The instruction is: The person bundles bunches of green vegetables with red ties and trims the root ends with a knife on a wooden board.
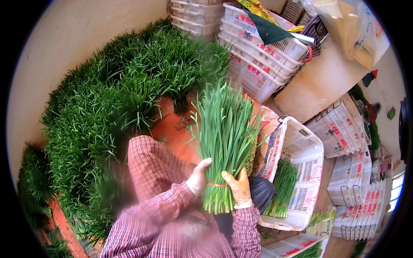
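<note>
A large bundle of garlic chives stands upright before me, leaf tips pointing away, with a red band around its pale stems. Both of my hands wear pale gloves. My left hand grips the bundle's left side just above the band. On the right side, my right hand holds it at band height, thumb across the front. Right of my knee, a white plastic crate holds another banded bundle of chives.
A big heap of chives covers the left and far side, by the wall. Stacked white crates stand beyond the bundle; more crate stacks line the right. A board lies at upper right. A person is far off, upper right.
</note>
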A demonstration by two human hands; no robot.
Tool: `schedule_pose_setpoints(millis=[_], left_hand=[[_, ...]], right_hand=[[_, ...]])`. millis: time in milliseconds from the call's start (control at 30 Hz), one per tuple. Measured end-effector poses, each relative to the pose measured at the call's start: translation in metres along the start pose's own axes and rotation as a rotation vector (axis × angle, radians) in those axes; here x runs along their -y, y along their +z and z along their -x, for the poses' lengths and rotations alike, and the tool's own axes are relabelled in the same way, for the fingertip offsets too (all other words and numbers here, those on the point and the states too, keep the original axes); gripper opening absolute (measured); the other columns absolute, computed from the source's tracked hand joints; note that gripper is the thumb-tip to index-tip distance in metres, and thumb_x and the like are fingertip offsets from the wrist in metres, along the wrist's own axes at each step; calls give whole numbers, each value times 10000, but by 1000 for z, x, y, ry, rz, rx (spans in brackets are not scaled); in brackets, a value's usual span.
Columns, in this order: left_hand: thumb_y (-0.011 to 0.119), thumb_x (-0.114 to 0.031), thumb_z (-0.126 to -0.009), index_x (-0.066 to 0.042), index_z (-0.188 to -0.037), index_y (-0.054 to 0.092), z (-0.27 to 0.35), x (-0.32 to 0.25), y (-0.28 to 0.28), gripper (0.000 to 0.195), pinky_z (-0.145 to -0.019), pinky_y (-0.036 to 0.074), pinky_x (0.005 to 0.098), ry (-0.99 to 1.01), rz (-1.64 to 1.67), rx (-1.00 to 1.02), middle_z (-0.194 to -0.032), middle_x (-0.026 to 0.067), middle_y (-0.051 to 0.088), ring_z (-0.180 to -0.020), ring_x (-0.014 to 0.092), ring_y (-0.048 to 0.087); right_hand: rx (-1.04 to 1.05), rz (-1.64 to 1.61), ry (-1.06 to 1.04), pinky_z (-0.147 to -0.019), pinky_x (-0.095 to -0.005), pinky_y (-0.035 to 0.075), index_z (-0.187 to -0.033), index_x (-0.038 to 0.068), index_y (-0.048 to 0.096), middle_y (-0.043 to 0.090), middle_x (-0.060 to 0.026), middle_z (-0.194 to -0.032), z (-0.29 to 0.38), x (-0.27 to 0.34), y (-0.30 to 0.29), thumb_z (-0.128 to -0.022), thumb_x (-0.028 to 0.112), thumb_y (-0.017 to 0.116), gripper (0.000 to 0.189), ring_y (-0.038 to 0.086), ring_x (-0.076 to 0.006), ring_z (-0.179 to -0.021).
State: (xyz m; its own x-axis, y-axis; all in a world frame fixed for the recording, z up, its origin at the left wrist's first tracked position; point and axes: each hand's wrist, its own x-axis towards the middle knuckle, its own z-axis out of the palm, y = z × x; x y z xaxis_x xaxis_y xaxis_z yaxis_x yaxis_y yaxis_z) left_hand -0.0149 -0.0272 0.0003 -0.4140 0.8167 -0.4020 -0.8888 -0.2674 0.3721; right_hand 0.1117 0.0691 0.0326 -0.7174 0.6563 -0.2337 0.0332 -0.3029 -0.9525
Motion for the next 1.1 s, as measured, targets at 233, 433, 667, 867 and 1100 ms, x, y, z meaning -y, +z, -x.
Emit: schedule_pose_setpoints(millis=[233, 433, 667, 867, 1100], left_hand=[[732, -426, -931, -66, -1482, 455, -21, -12, -10, 714, -1104, 457, 407, 190, -191, 290, -1417, 92, 581, -1254, 231, 583], [718, -287, -933, -30, -1357, 550, -17, -15, -1, 524, -1009, 508, 375, 193, -279, 110, -1241, 72, 657, -1106, 187, 630], [699, -234, -928, -20, -1239, 620, -13, -10, 6, 385, -934, 530, 356, 174, -191, 34, -1123, 44, 688, -1008, 168, 650], [710, -219, -939, -26, -1254, 616, -10, -6, 17, 381, -916, 543, 341, 203, -188, 5, -1127, 43, 689, -982, 156, 659], [747, -209, -935, -12, -1313, 579, -6, -6, 23, 458, -939, 538, 326, 321, -322, 5, -1190, 50, 679, -1029, 150, 654]], right_hand=[[-107, 438, -183, -1007, -366, 505, -1415, 24, 471, 628, -114, -1317, 17, 4, 14, -811, 122, 857, 724, 622, -225, -1156], [-78, 284, -193, -996, -364, 508, -1425, 26, 476, 656, -114, -1274, 11, -11, 18, -810, 157, 873, 743, 646, -239, -1131], [-222, -24, -174, -1002, -326, 492, -1387, -7, 518, 654, -70, -1266, -2, -28, 9, -929, 67, 753, 520, 628, -184, -1103], [-156, 80, -119, -1050, -332, 462, -1463, -10, 451, 571, -104, -1401, -1, -14, -12, -939, 128, 760, 624, 564, -194, -1224], [-533, 415, -560, -817, -268, 547, -1358, 43, 637, 717, -68, -1098, 26, 54, -15, -947, 57, 732, 423, 660, -103, -887]])
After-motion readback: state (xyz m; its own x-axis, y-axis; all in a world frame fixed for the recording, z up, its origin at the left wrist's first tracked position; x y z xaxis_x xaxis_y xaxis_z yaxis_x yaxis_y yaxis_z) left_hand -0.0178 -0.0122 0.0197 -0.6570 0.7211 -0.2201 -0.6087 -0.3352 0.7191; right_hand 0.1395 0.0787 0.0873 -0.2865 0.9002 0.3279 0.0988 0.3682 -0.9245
